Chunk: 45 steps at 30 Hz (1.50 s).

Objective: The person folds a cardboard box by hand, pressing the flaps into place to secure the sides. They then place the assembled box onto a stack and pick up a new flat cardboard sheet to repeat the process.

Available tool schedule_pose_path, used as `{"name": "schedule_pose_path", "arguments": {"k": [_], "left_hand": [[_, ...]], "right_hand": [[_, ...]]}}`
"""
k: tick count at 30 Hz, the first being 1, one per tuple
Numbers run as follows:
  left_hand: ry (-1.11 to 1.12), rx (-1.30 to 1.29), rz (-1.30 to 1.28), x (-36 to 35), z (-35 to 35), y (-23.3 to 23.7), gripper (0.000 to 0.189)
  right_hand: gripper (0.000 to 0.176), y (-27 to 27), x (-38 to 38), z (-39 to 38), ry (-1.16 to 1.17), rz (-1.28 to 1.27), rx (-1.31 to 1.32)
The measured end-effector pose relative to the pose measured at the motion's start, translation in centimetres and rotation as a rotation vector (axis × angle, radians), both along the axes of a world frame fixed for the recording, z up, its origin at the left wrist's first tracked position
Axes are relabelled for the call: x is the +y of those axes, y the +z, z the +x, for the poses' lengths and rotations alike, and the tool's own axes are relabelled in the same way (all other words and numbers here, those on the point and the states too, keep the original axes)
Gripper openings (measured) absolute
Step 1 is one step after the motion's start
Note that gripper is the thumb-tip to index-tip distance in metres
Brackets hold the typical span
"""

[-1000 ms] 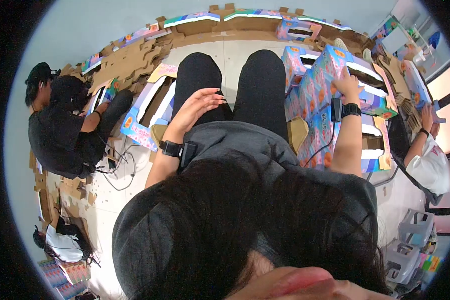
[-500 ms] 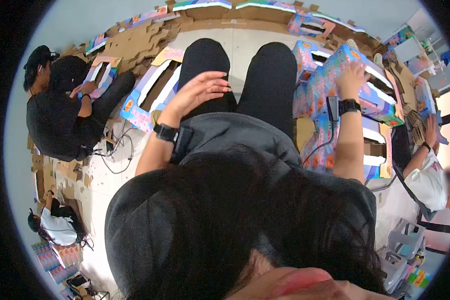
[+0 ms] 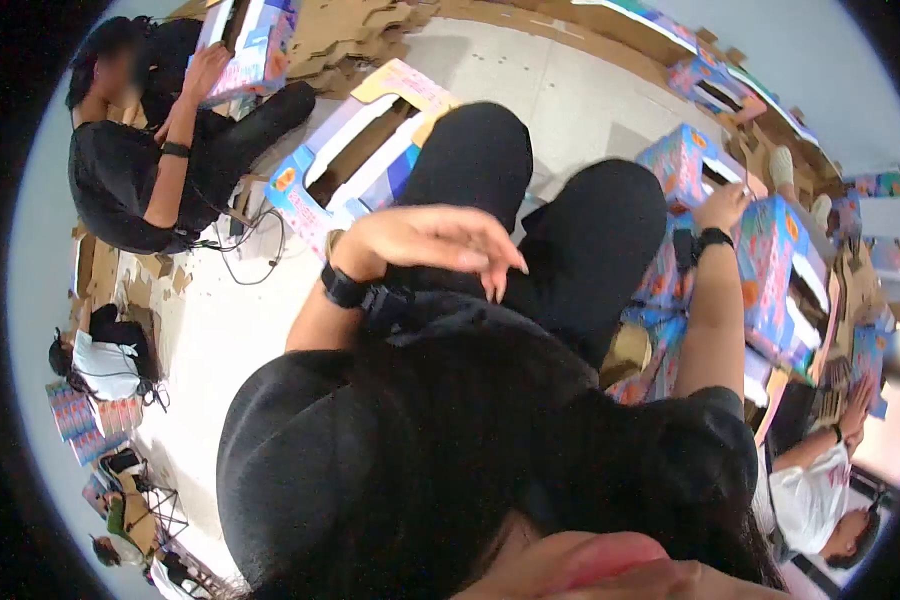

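Note:
My left hand [image 3: 440, 245] hovers over my lap. Its fingers are loosely bent and apart, with nothing in them. At the right, my right hand [image 3: 720, 208] is at the far corner of a printed cardboard box [image 3: 770, 270], its fingers bent together at the edge. That blue and pink box has a long opening in its top with white borders. Another printed carton [image 3: 682, 168] stands just beyond this hand. To the left of my knee lies a similar carton [image 3: 305, 190] with a slot opening and a yellow end.
A person in black [image 3: 120, 190] sits at the left, hands on a printed carton [image 3: 260, 45]. Another person in white [image 3: 810, 500] is at the right. Cables [image 3: 255, 270] lie on the floor. Flattened cardboard [image 3: 340, 35] and more cartons [image 3: 715, 88] line the far wall.
My view has turned, so the surroundings appear rotated. My right hand has moved from the top of the right carton to its far corner. My left hand remains above my lap.

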<state>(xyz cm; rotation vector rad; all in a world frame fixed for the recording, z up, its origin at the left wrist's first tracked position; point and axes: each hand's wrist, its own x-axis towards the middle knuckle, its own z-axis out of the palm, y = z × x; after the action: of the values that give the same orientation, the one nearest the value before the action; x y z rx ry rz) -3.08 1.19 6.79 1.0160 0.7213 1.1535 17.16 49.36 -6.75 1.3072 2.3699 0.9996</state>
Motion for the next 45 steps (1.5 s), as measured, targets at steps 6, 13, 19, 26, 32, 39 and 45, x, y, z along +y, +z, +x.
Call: {"name": "schedule_pose_path", "arguments": {"k": [6, 13, 19, 26, 32, 39, 45], "left_hand": [[-0.035, -0.085, 0.138, 1.7, -1.0, -3.0, 0.036], [-0.070, -0.115, 0.110, 2.8, -1.3, -4.2, 0.038], [0.055, -0.085, 0.118, 2.2, -1.7, -3.7, 0.039], [0.460, 0.067, 0.099, -0.5, -3.0, -2.3, 0.033], [0.946, 0.729, 0.047, -4.2, -5.2, -2.3, 0.039], [0.911, 1.861, -0.573, -11.1, -12.7, -6.3, 0.081], [0.911, 1.960, -0.710, -13.2, -11.7, -9.4, 0.090]], "right_hand": [[0.066, -1.9, 4.0, 0.5, -0.134, 0.018, -0.224], [0.037, -3.7, 4.0, 2.2, 0.088, 0.093, -0.279], [0.039, -5.7, 3.4, 2.1, 0.199, 0.071, -0.117], [0.051, -3.7, -5.8, -1.6, 0.280, -0.317, 0.589], [0.028, -8.3, -3.7, -0.1, 0.472, -1.097, 1.305], [0.023, 1.9, -9.8, 1.3, 0.449, -1.124, 1.382], [0.020, 9.8, -15.5, 5.0, 0.680, -1.025, 1.506]]}}
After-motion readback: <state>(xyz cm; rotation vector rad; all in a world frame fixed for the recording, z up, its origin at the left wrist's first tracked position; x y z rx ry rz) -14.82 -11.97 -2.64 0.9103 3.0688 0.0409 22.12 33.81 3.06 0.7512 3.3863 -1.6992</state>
